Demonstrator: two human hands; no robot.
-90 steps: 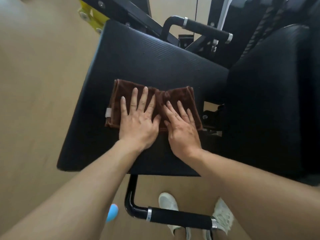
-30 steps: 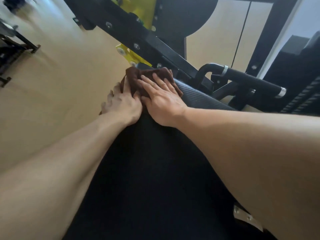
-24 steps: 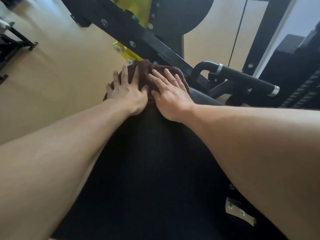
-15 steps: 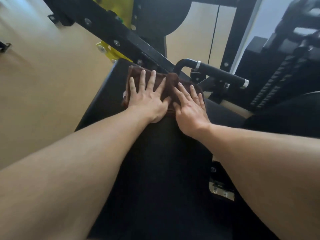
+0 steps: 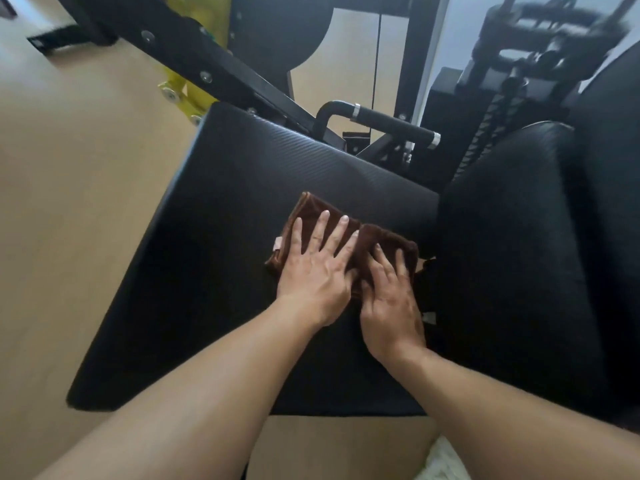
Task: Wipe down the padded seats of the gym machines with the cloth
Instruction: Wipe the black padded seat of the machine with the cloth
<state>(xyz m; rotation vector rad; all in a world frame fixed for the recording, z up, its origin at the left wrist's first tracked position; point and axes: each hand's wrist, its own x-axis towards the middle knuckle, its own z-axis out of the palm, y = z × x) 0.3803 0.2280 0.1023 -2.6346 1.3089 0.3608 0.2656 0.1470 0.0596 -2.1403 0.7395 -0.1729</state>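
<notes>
A folded brown cloth (image 5: 311, 211) lies on the black padded seat (image 5: 214, 216) of a gym machine, near the seat's right side. My left hand (image 5: 317, 268) presses flat on the cloth's left half, fingers straight and spread. Beside it, my right hand (image 5: 389, 292) presses on the cloth's right half, close to the gap before the black backrest pad (image 5: 512, 258). Both hands cover most of the cloth.
A black handle with a foam grip (image 5: 388, 123) juts out behind the seat. A black frame bar (image 5: 194, 60) with yellow parts (image 5: 180, 95) runs diagonally at the back. Tan floor (image 5: 69, 202) lies to the left. A white shoe (image 5: 446, 462) shows at the bottom.
Both hands have slid the cloth from the seat's far edge back toward me and to the right, near the backrest. The view has tilted down over the seat.
</notes>
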